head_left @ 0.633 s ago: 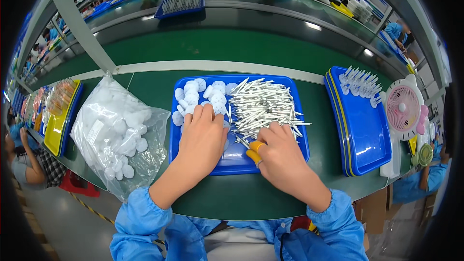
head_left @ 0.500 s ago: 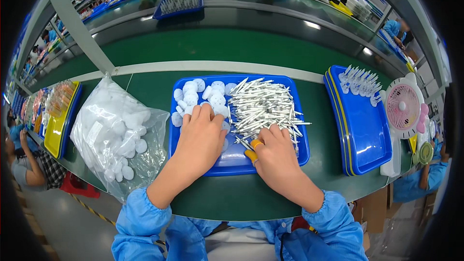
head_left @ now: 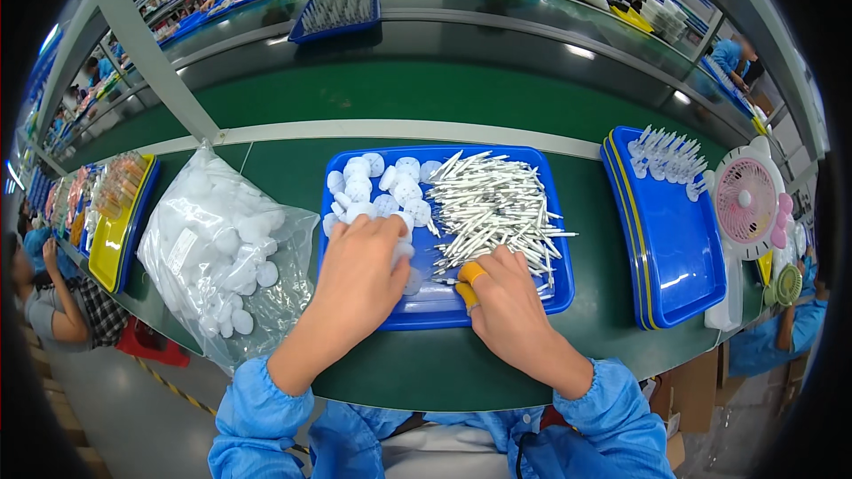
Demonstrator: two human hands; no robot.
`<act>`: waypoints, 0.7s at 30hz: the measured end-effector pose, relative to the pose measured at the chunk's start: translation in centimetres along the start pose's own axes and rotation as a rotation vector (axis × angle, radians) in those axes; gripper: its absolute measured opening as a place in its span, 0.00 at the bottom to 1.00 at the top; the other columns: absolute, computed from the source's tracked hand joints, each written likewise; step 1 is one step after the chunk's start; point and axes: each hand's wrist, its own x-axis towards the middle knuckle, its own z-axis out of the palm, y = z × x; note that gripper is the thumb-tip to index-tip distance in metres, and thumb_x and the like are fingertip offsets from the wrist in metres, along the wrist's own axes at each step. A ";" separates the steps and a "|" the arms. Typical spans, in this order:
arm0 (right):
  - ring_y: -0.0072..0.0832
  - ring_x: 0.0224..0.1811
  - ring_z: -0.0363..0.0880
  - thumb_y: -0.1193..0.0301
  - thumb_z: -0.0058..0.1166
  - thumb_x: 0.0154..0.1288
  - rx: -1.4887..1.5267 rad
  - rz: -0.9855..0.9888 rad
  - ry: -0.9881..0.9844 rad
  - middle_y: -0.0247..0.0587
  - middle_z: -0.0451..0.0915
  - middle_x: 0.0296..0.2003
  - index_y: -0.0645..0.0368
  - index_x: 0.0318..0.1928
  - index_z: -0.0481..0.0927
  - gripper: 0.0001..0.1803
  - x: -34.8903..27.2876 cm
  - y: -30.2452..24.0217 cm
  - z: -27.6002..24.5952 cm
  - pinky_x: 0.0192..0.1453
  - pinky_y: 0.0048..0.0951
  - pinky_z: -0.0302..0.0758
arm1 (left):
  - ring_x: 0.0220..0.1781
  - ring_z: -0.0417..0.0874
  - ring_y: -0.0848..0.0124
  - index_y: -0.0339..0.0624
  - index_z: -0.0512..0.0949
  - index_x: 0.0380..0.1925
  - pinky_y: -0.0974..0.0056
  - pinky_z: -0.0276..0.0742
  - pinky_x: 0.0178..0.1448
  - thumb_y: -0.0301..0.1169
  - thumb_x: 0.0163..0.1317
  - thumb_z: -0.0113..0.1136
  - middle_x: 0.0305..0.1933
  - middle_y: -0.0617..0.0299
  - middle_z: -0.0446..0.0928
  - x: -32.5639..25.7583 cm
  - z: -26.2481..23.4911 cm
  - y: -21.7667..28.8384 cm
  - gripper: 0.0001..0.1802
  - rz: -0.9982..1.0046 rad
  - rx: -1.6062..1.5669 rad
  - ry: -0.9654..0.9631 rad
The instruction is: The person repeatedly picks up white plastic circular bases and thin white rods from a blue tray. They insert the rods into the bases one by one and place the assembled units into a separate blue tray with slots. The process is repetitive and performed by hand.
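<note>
Two bare hands work over a shallow blue plastic tray (head_left: 541, 297) on the green desk (head_left: 426, 98). Left hand (head_left: 362, 270) rests curled on small white round discs (head_left: 377, 188); right hand (head_left: 508, 297), fingers together, touches thin white plastic sticks (head_left: 493, 204) beside them.

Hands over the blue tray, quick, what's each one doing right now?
Left hand: curled on the white round discs in the blue tray; grip hidden.
Right hand: fingers at the white sticks, pinching one, it seems.

Bright overhead light, glare streaks on the green bench (head_left: 426, 93), fisheye-bent edges.
</note>
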 end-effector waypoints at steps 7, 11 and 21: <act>0.45 0.45 0.76 0.85 0.64 0.53 0.266 -0.007 0.086 0.45 0.81 0.39 0.69 0.51 0.86 0.21 -0.5 0.5 -2.0 0.51 0.42 0.72 | 0.36 0.86 0.58 0.33 0.82 0.42 0.57 0.81 0.41 0.22 0.66 0.67 0.35 0.50 0.82 -0.2 -1.1 -1.0 0.06 -0.091 0.058 0.240; 0.44 0.39 0.76 0.86 0.67 0.53 0.434 -0.003 0.171 0.46 0.79 0.37 0.67 0.52 0.87 0.22 -0.2 -0.1 -4.3 0.44 0.41 0.73 | 0.43 0.89 0.68 0.32 0.82 0.45 0.64 0.85 0.46 0.21 0.71 0.64 0.38 0.56 0.83 0.4 -1.2 1.5 0.05 -0.196 -0.549 0.120; 0.44 0.41 0.75 0.83 0.69 0.43 0.347 -0.088 0.138 0.45 0.77 0.40 0.71 0.43 0.87 0.20 -1.2 1.1 -4.0 0.44 0.44 0.71 | 0.53 0.90 0.67 0.28 0.80 0.52 0.65 0.91 0.49 0.16 0.72 0.61 0.52 0.56 0.80 -0.4 1.6 3.4 0.10 -0.250 -1.005 -0.109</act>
